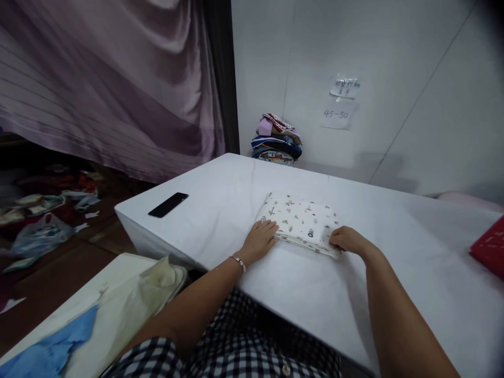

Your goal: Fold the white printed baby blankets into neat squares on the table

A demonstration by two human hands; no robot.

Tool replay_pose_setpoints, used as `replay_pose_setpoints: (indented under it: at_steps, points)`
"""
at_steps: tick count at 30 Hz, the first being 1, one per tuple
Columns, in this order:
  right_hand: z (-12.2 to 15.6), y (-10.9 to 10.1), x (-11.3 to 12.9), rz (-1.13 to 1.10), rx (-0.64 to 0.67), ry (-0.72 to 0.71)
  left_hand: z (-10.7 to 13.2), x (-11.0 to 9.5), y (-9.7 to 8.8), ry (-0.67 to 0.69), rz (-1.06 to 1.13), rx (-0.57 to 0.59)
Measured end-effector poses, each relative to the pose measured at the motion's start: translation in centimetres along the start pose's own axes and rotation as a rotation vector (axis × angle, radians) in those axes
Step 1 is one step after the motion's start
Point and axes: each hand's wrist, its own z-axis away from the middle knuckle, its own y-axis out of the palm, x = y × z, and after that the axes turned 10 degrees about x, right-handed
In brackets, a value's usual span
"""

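A folded white cloth with small grey prints [301, 220] lies on the white table [315, 283] in front of me. My left hand [260, 239] rests at the cloth's near left corner, fingers stretched flat onto its edge. My right hand [346, 239] sits at the near right corner, fingers curled and pinching the cloth's edge. A thin bracelet circles my left wrist.
A black phone [168, 204] lies near the table's left corner. A pile of folded cloths [276, 140] stands at the far edge by the wall. Something red [490, 248] lies at the right. A low surface with blue and cream cloth [90, 315] stands to my left.
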Motion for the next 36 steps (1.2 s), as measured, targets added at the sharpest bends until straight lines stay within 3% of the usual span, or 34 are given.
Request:
replay_pose_setpoints:
  at_steps: [6, 8, 11, 14, 19, 26, 31, 36]
  points:
    - [-1.0, -1.4, -3.0, -0.021, -0.294, 0.180, -0.7, -0.4, -1.4, -0.041, 0.157, -0.010]
    - [-1.4, -1.1, -3.3, -0.103, -0.353, 0.189, -1.5, 0.0, -1.8, -0.130, 0.231, -0.071]
    - [-2.0, -0.2, -2.9, -0.170, -0.375, 0.189, -2.8, 1.3, -2.0, -0.371, 0.301, -0.126]
    - [-2.7, 0.8, -2.5, -0.057, -0.388, 0.154, -3.7, 2.3, -1.8, -0.566, 0.350, -0.006]
    - [-3.7, 1.7, -3.2, 0.016, -0.489, 0.063, -3.5, 1.7, -1.9, -0.653, 0.399, 0.072]
    - [-3.8, 1.3, -4.6, -0.064, -0.601, 0.058, -2.9, 1.0, -2.7, -0.638, 0.371, 0.097]
    - [-3.7, 1.4, -3.9, -0.090, -0.749, 0.033, -4.1, 0.5, -2.9, -0.364, 0.182, -0.047]
    - [-4.0, 1.7, -4.0, -0.126, -0.697, 0.029, -4.4, -0.4, -1.3, -0.168, 0.081, 0.071]
